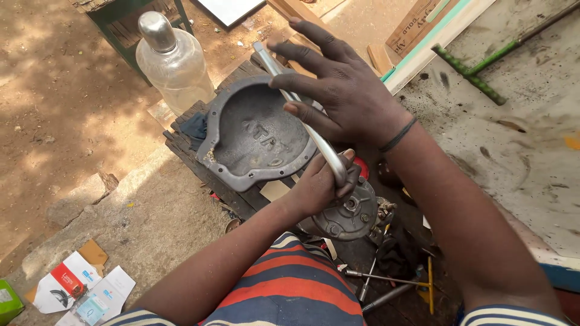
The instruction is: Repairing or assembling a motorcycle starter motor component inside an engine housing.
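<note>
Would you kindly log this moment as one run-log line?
left hand: grips metal rod | right hand: open, fingers on rod | below: grey cover, round part | nearby: clear bottle

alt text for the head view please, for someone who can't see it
Seen from above, a person's left hand grips the lower end of a bent silver metal tube while the open right hand rests fingers on it, over a grey cast metal cover on a dark wooden bench. A clear plastic bottle stands behind.

Outdoor repair workshop — dirt ground point(66, 108), greasy bench point(531, 151), scattered tools point(393, 281)
</note>
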